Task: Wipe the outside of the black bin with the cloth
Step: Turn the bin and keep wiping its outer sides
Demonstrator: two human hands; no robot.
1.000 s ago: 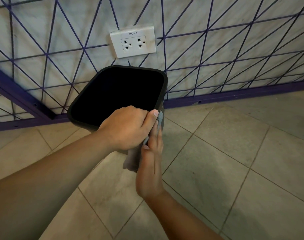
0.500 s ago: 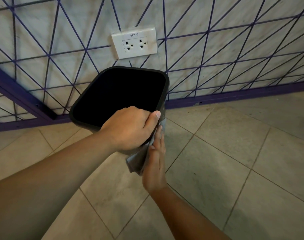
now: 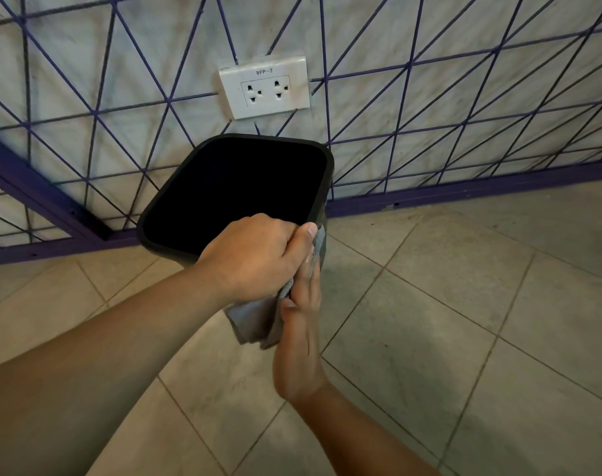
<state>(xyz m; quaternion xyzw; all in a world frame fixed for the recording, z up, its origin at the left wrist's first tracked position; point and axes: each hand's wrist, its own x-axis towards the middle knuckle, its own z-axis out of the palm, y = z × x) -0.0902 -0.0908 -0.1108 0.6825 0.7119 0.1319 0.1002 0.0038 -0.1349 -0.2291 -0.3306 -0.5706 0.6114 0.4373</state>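
Note:
The black bin (image 3: 175, 201) stands on the tiled floor by the wall, tilted toward me, its dark opening facing up. My left hand (image 3: 254, 259) grips the bin's near rim at its right corner. The grey cloth (image 3: 254, 321) lies against the bin's near right outer side, partly hidden under my left hand. My right hand (image 3: 299, 334) presses the cloth flat against the bin with fingers straight and pointing up. The bin's outer walls are mostly hidden by my hands and the rim.
A white double wall socket (image 3: 265, 87) sits just above the bin on a pale wall crossed by purple lines. A purple skirting (image 3: 464, 194) runs along the wall's base. Beige floor tiles (image 3: 447, 321) spread to the right and toward me.
My right hand slid down the bin's side with the cloth, then came back up a little. More cloth now hangs below my left hand. The left hand kept its grip on the rim.

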